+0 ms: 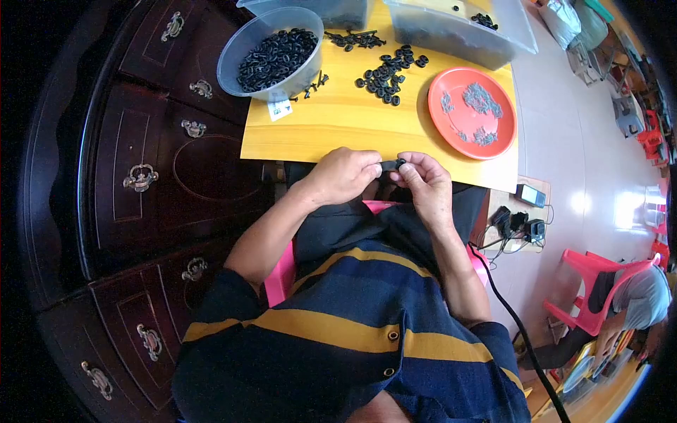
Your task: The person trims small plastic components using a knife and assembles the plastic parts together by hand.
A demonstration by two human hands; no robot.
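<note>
Just off the near edge of the yellow table [338, 130], my left hand [344, 174] and my right hand [429, 187] meet over my lap. Between their pinched fingertips is a small black part [390, 166], dark and stem-like, with a rounded end at my right thumb and forefinger. Fingers cover much of it, so its full shape is hidden. Beyond my hands lies a loose group of black rings [384, 81]. A red plate [438, 130] to the right carries small piles of grey, thin metal pieces [482, 100].
A clear round tub [307, 74] full of black pieces stands at the table's left, beside black stem-like parts [356, 40]. Clear bins [451, 39] line the far side. Dark drawers [130, 134] flank the left. A black cable [518, 324] runs at right; another person [638, 296] sits beyond.
</note>
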